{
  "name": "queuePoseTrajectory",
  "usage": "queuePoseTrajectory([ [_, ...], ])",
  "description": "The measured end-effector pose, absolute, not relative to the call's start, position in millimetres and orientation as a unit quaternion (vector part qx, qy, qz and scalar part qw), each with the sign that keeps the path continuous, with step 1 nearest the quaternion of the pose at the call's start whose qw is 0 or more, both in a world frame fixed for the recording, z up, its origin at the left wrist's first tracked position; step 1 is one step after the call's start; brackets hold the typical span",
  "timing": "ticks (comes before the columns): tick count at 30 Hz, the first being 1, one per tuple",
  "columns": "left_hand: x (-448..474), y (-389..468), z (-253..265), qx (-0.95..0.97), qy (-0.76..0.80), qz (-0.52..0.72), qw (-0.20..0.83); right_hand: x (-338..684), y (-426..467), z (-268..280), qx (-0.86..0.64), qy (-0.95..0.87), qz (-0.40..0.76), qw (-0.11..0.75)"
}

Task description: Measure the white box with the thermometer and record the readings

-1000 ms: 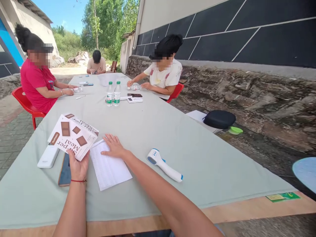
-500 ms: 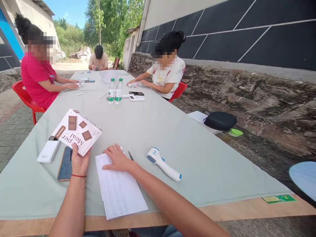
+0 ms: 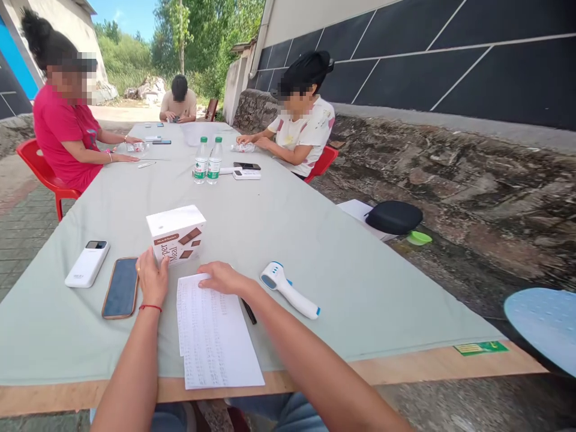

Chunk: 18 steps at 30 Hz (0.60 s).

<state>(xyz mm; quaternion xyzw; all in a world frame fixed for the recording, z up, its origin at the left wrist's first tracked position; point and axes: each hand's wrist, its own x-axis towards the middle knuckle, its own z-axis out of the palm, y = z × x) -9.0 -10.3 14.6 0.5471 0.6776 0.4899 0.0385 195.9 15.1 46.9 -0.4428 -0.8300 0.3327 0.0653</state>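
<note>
A long table (image 3: 360, 324) under a pale green cloth fills most of the frame. Three people sit around it: one in red (image 3: 67, 138) at upper left, one in white (image 3: 306, 132) right of upper centre, one in beige (image 3: 183, 109) at the far end. Marked paper sheets (image 3: 218, 342) lie at lower centre. Left of centre is a white-and-brown box (image 3: 177, 229), held low on its left side by the wearer's left hand (image 3: 153, 278). The right hand (image 3: 224, 279) lies over the sheets' top edge; whether it grips or merely presses cannot be told. Beside the sheets' right edge lies a black pen (image 3: 248, 311).
</note>
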Motion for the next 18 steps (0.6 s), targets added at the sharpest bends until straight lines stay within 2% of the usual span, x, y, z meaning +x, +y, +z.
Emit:
queuePoseTrajectory([
  [2,-9.9,-19.3,23.4,0.499,0.707,0.501,0.012,193.8,16.0,49.6,-0.436,-0.833,0.333,0.071],
  [4,-7.0,-30.1,32.6,0.474,0.702,0.529,0.053,191.2,16.5,53.4,-0.424,-0.839,0.332,0.085],
  [7,4.9,-42.0,40.8,0.516,0.637,0.507,0.266,192.2,16.2,60.5,-0.404,-0.846,0.323,0.133],
  [9,13.8,-44.8,40.8,0.504,0.583,0.481,0.417,200.4,14.9,63.1,-0.396,-0.847,0.291,0.203],
  [12,18.9,-45.0,34.0,0.415,0.539,0.503,0.533,225.8,8.8,57.8,-0.451,-0.804,0.234,0.310],
  [13,17.5,-45.0,30.7,0.387,0.535,0.516,0.545,236.0,5.2,53.1,-0.494,-0.780,0.220,0.315],
  [15,11.5,-46.1,23.6,0.352,0.546,0.534,0.541,254.5,-4.0,40.2,-0.586,-0.742,0.190,0.264],
  [18,2.3,-49.3,15.1,0.365,0.629,0.528,0.438,268.0,-19.7,18.8,-0.635,-0.739,0.156,0.161],
])
